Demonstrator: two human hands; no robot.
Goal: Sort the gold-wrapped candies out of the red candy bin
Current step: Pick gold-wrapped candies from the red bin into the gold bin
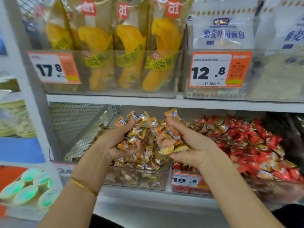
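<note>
Left hand [115, 142]: palm turned up and inward, fingers curled round a heaped handful of gold-wrapped candies [134, 134]. Right hand [190, 145]: likewise cupped, fingers curled round a second handful; grip loose, pieces spilling past the fingers. The held candies share no heading; their long axes run every way. One piece [172, 113] sits atop the right fingertips, twisted ends out to either side. Two pieces [174, 148] at the heel of the right palm lie near level, ends left and right.

Both handfuls are held just left of the red candy bin [190, 190], over the clear bin [136, 180] that adjoins its left wall and is filled with like gold candies. More gold pieces [264, 175] lie scattered among the red wrappers inside the red candy bin. A price tag [185, 180] reading 19.8 is fixed to that bin's front. A thin gold bracelet [82, 185] circles the left wrist.
</note>
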